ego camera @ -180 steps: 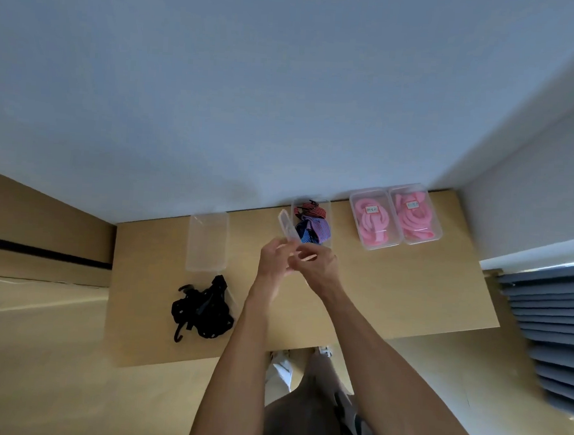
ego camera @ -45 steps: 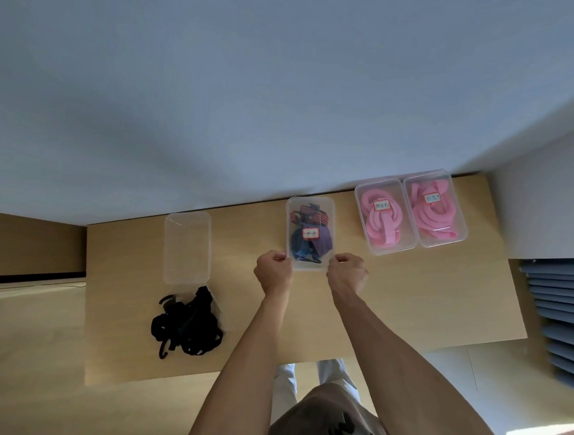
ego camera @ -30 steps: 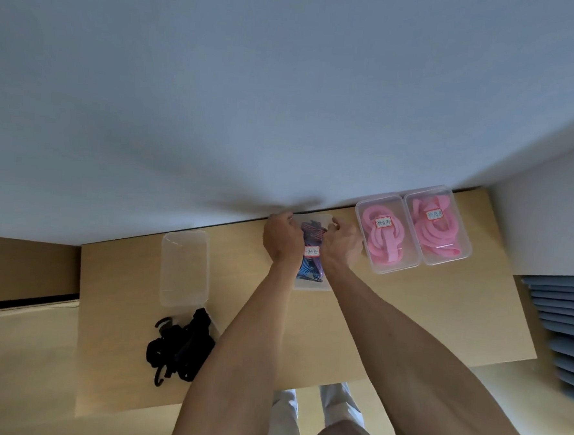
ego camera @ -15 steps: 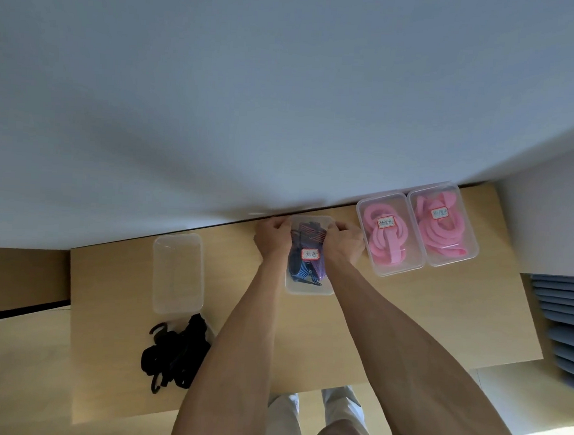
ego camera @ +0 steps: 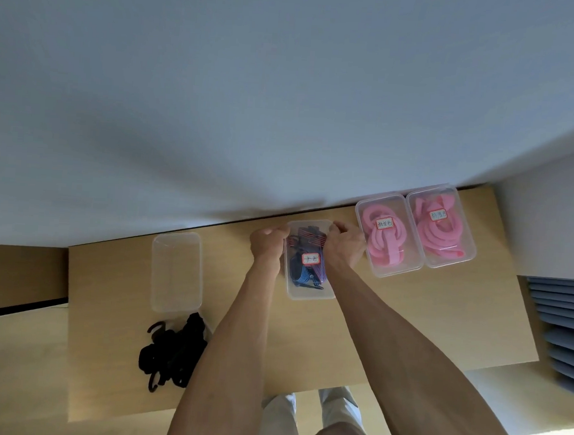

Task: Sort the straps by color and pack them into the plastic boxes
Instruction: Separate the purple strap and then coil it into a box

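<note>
A lidded clear box of red and blue striped straps [ego camera: 309, 279] lies at the table's far middle, with a small label on its lid. My left hand [ego camera: 268, 243] grips its left far edge and my right hand [ego camera: 343, 246] grips its right far edge. Two lidded boxes of pink straps [ego camera: 388, 235] [ego camera: 441, 226] stand to the right against the wall. At the left, an empty clear box [ego camera: 177, 271] sits open, and a tangle of black straps [ego camera: 173, 351] lies in front of it.
The wooden table [ego camera: 407, 319] butts against a pale wall at the far side. Its near edge is just above my legs. A stack of grey slats [ego camera: 564, 328] stands beyond the right edge of the table.
The lid went onto the striped-strap box. My hands then slid from its near corners to its far end and stay clamped there; the box has shifted slightly back towards the wall.
</note>
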